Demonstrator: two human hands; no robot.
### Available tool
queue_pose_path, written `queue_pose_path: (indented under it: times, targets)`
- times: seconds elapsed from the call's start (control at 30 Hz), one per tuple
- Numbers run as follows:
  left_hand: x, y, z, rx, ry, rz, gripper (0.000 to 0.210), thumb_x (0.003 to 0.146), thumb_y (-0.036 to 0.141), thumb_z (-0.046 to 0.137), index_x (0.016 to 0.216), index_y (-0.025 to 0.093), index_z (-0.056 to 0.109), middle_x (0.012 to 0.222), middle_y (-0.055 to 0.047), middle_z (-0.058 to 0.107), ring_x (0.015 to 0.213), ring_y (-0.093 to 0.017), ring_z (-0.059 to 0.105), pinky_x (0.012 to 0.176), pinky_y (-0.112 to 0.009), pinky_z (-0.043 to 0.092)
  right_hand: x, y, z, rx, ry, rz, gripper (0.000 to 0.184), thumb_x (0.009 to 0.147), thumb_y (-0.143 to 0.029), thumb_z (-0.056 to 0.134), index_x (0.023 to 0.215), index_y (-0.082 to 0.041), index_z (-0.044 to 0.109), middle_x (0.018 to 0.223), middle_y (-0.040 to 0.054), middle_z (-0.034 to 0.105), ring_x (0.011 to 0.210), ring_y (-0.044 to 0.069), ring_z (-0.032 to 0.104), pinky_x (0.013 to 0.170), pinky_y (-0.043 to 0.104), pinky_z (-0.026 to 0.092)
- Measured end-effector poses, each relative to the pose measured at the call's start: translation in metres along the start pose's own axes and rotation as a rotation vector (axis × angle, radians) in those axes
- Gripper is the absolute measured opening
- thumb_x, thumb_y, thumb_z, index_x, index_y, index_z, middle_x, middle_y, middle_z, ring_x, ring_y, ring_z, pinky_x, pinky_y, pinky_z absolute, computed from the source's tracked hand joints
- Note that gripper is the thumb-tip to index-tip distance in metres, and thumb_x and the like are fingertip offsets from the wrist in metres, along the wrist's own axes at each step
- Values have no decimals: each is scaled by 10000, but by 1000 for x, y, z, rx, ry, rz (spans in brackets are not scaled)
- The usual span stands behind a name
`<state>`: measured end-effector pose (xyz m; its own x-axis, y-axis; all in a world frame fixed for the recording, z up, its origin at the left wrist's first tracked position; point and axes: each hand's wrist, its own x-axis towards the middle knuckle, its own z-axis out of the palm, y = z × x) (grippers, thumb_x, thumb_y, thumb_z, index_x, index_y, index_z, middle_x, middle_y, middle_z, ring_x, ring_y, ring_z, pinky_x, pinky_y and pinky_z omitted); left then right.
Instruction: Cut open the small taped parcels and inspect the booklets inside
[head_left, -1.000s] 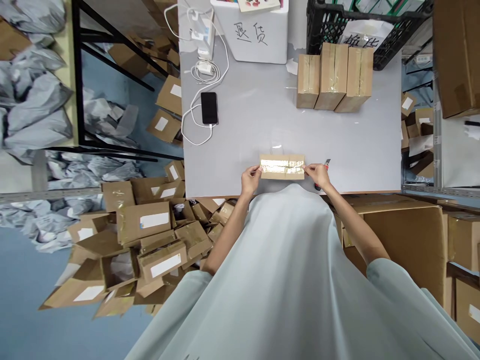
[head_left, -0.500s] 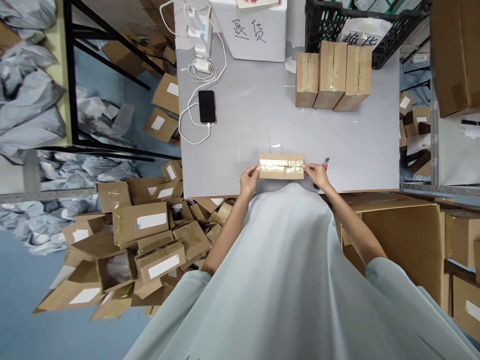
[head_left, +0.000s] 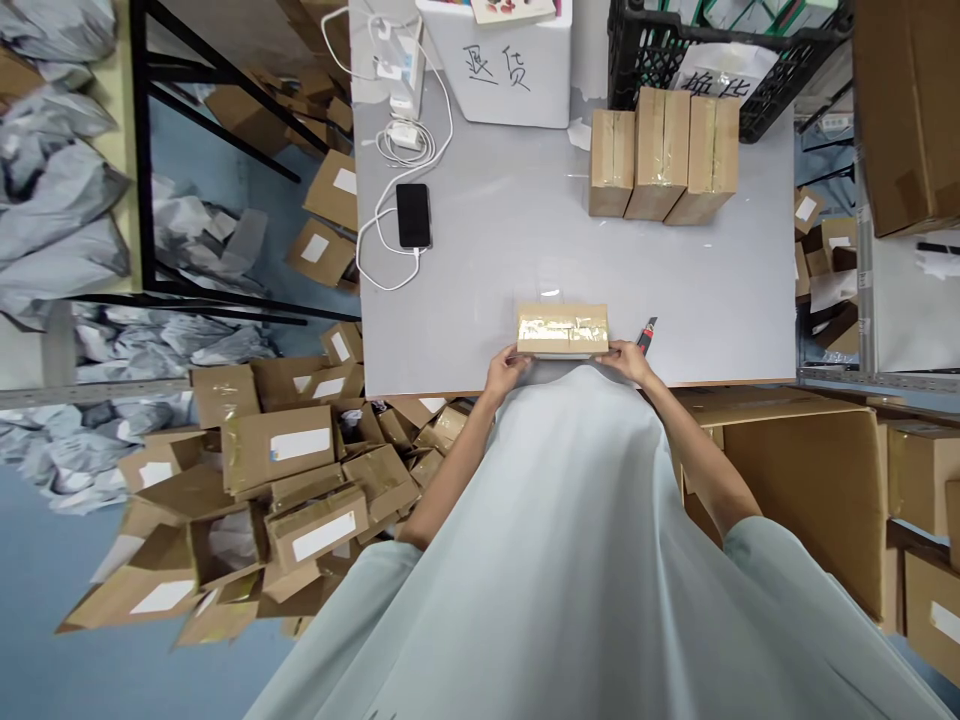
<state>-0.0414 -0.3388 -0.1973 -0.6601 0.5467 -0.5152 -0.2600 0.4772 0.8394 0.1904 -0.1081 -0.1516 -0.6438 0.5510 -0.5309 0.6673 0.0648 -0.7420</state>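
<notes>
A small cardboard box (head_left: 562, 329) with shiny clear tape along its face is between my hands at the table's front edge. My left hand (head_left: 505, 370) grips its lower left corner, fingers closed. My right hand (head_left: 627, 360) has closed fingers on the lower right corner. A thin pale strip shows along the box's near edge; what it is I cannot make out. Just right of my right hand, a red and black utility knife (head_left: 646, 336) lies on the grey table (head_left: 480, 260).
Three taped cardboard boxes (head_left: 661, 155) stand at the back right before a black crate (head_left: 765, 80). A white bin (head_left: 499, 75) is at the back. A phone (head_left: 413, 215) on a white cable lies left. Opened cartons (head_left: 281, 440) pile up on the left floor.
The box has tipped, and a pale strip now shows at its near edge. Both hands have shifted down to its lower corners. The utility knife is now uncovered beside my right hand.
</notes>
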Motion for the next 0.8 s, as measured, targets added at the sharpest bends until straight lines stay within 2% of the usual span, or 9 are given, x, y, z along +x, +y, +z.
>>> queue_pose_path:
  times: [0.1,0.2,0.3,0.43,0.57,0.7,0.8]
  targets:
    - [3,11,-3,23,20,51,409,806,409,856,1128,158,828,1190,-154,833,1145,-301,769,1126,-493,587,2,-5,-11,-61,57,-79,367,905,-560,774,927,-201,849,1011,70,844,923,264,757,874,353,575]
    - [9,21,-7,41,36,94,382,875,443,822,1131,162,850,1268,-155,813,1195,-300,752,1139,-459,576,7,-10,-20,-80,85,-92,484,976,-656,665,817,-222,806,916,80,832,889,279,755,870,394,576]
    - [15,24,-5,57,43,98,356,874,453,826,1082,167,869,1190,-135,829,1124,-290,764,1094,-441,590,13,-11,-21,-92,99,-74,546,985,-703,616,779,-227,786,839,86,819,839,282,755,854,417,574]
    - [20,15,3,57,46,51,374,852,510,823,998,169,871,996,-95,848,932,-257,759,931,-402,628,21,-7,-13,-122,131,-5,586,939,-761,622,703,-240,751,762,79,797,790,269,740,828,411,572]
    - [21,4,10,40,70,18,419,854,551,801,994,162,863,975,-98,849,824,-226,730,818,-365,622,25,1,-8,-47,138,24,593,893,-806,646,737,-245,758,736,68,792,782,259,754,797,387,580]
    - [23,-4,12,22,100,-6,431,833,567,822,1003,172,848,1028,-110,849,843,-222,740,828,-362,626,27,10,-6,21,143,24,587,870,-820,686,792,-244,767,769,71,805,807,277,777,841,413,614]
    - [22,-10,9,-5,125,-41,490,896,605,743,1073,156,823,1088,-141,840,860,-220,762,836,-379,644,26,19,-7,106,137,27,557,905,-773,676,836,-227,758,882,99,832,851,282,798,889,433,638]
